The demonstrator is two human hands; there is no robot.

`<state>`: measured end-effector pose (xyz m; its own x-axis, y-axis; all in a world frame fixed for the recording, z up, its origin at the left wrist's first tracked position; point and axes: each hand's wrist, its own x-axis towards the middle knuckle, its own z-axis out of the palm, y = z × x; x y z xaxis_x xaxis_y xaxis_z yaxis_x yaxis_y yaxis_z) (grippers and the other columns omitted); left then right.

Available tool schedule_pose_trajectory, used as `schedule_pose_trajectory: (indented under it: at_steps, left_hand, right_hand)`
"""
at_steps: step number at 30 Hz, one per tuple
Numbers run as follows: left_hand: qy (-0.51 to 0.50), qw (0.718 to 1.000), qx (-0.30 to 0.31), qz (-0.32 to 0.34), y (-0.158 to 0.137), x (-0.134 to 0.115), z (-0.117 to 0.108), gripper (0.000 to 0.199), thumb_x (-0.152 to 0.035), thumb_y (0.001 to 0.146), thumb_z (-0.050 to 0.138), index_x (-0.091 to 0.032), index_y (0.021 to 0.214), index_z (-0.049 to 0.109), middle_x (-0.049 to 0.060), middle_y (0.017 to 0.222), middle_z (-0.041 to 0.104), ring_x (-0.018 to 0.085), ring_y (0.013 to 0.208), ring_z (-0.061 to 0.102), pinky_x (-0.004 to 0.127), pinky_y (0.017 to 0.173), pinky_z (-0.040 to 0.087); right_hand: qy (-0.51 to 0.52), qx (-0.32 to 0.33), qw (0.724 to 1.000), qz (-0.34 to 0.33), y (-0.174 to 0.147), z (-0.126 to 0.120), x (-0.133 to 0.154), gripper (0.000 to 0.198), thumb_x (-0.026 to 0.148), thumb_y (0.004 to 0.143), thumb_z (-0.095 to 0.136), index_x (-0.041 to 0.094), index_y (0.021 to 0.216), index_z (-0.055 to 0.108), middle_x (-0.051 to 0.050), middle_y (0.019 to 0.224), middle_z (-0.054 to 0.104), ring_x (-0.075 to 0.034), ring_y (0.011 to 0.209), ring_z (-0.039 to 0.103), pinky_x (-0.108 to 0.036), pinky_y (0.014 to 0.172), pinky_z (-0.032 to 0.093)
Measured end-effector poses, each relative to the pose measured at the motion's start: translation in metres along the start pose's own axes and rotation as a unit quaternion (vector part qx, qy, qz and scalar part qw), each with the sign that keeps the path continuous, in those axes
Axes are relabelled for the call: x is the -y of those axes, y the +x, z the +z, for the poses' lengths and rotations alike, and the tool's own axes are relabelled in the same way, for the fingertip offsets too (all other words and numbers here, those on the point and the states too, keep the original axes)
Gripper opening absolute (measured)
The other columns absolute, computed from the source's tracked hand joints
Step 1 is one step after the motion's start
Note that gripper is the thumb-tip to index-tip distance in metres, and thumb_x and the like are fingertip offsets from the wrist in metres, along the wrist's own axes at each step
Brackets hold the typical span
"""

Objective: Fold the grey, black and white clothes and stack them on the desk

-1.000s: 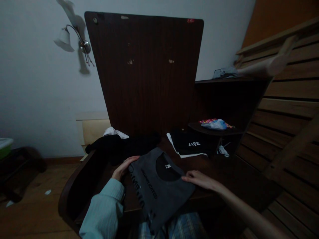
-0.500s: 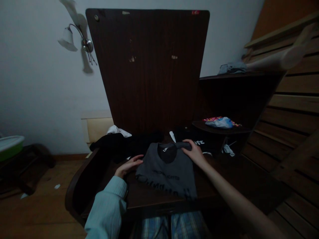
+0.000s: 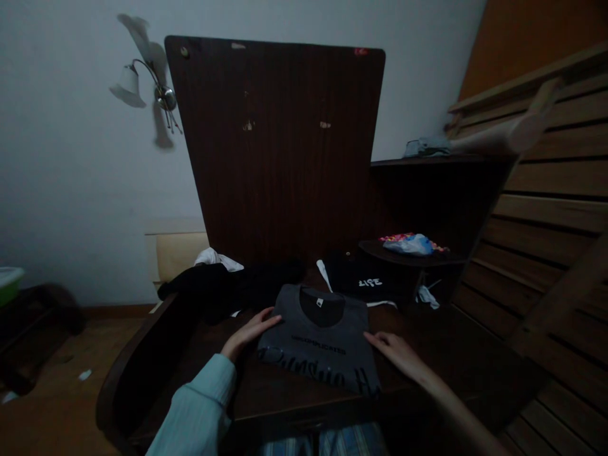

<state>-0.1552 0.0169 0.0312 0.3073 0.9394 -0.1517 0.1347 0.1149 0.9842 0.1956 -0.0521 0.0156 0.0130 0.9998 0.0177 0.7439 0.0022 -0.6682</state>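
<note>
A dark grey T-shirt [image 3: 323, 329], folded into a compact shape, lies on the dark wooden desk [image 3: 266, 405]. Its round neckline faces away from me and black lettering runs across its front. My left hand [image 3: 251, 332] rests along the shirt's left edge, fingers stretched out and fingertips on the cloth. On the opposite side, my right hand [image 3: 394, 351] is open with its fingertips touching the right edge. Neither hand grips the fabric.
Black clothing [image 3: 256, 285] and a white cloth [image 3: 216, 258] lie at the back left. Behind the shirt is a black garment [image 3: 356, 278] with white lettering. A small shelf [image 3: 403, 258] holds a plastic bag [image 3: 411, 244]. A slatted wooden frame [image 3: 546, 209] leans at right.
My right hand has let go of the shirt's right shoulder and moved down to its right edge. The shoulder now lies flat. My left hand stays at the left edge; the view has shifted slightly.
</note>
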Motion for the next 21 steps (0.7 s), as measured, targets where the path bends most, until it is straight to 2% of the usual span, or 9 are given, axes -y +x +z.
schedule_pose_trajectory:
  at_steps: [3, 7, 10, 13, 15, 18, 21]
  left_hand:
    - [-0.022, 1.0, -0.019, 0.006, 0.002, 0.0, 0.017, 0.067, -0.039, 0.064, 0.068, -0.019, 0.124, 0.043, 0.009, 0.125, 0.05, 0.025, 0.109, 0.05, 0.032, 0.092, 0.039]
    - [-0.022, 0.998, -0.038, 0.051, -0.004, 0.002, 0.028, 0.087, -0.032, 0.065, 0.067, -0.021, 0.137, 0.019, 0.008, 0.142, 0.027, 0.025, 0.123, 0.036, 0.031, 0.099, 0.032]
    - [0.015, 0.991, -0.053, 0.122, -0.018, -0.004, 0.031, 0.08, -0.029, 0.067, 0.063, -0.023, 0.136, 0.023, 0.004, 0.144, 0.021, 0.025, 0.13, 0.022, 0.031, 0.104, 0.024]
    - [0.055, 0.984, -0.053, 0.163, -0.035, -0.015, 0.037, 0.062, -0.031, 0.072, 0.057, -0.024, 0.13, 0.038, 0.003, 0.14, 0.032, 0.025, 0.128, 0.025, 0.033, 0.105, 0.02]
    - [0.084, 0.978, -0.053, 0.186, -0.044, -0.025, 0.043, 0.053, -0.031, 0.075, 0.054, -0.024, 0.126, 0.043, 0.003, 0.137, 0.037, 0.025, 0.127, 0.028, 0.034, 0.106, 0.019]
    - [0.118, 0.966, -0.056, 0.223, -0.046, -0.044, 0.052, 0.046, -0.031, 0.075, 0.053, -0.023, 0.121, 0.05, 0.003, 0.134, 0.04, 0.025, 0.127, 0.028, 0.034, 0.107, 0.015]
    - [0.13, 0.955, -0.076, 0.256, -0.03, -0.065, 0.064, 0.043, -0.031, 0.076, 0.051, -0.022, 0.119, 0.051, 0.002, 0.134, 0.04, 0.024, 0.128, 0.024, 0.033, 0.107, 0.013]
  right_hand:
    - [-0.017, 0.019, 1.0, 0.006, -0.002, 0.007, 0.015, 0.045, 0.058, 0.074, 0.039, 0.019, 0.065, 0.058, -0.006, 0.07, 0.066, -0.021, 0.07, 0.061, -0.028, 0.062, 0.042]
    - [-0.042, -0.026, 0.998, 0.032, 0.005, 0.019, 0.022, 0.03, 0.047, 0.07, 0.051, 0.018, 0.074, 0.059, -0.011, 0.088, 0.067, -0.025, 0.085, 0.061, -0.032, 0.072, 0.044]
    - [0.109, -0.035, 0.993, 0.003, 0.007, 0.029, 0.018, 0.031, 0.043, 0.068, 0.052, 0.019, 0.086, 0.056, -0.01, 0.098, 0.065, -0.024, 0.092, 0.06, -0.034, 0.08, 0.044]
    - [0.314, -0.022, 0.949, 0.007, 0.003, 0.039, 0.018, 0.039, 0.046, 0.063, 0.055, 0.02, 0.092, 0.049, -0.009, 0.098, 0.065, -0.023, 0.09, 0.061, -0.035, 0.079, 0.047]
    - [0.391, -0.026, 0.92, 0.009, -0.003, 0.041, 0.023, 0.043, 0.047, 0.059, 0.059, 0.021, 0.09, 0.045, -0.007, 0.095, 0.065, -0.023, 0.088, 0.062, -0.036, 0.078, 0.048]
    - [0.4, -0.064, 0.914, -0.023, -0.005, 0.023, 0.031, 0.042, 0.048, 0.057, 0.062, 0.023, 0.084, 0.041, -0.004, 0.086, 0.063, -0.022, 0.083, 0.061, -0.035, 0.074, 0.048]
    - [0.344, -0.123, 0.929, -0.061, 0.012, -0.022, 0.034, 0.043, 0.051, 0.056, 0.061, 0.024, 0.079, 0.037, -0.002, 0.08, 0.06, -0.022, 0.078, 0.06, -0.034, 0.067, 0.048]
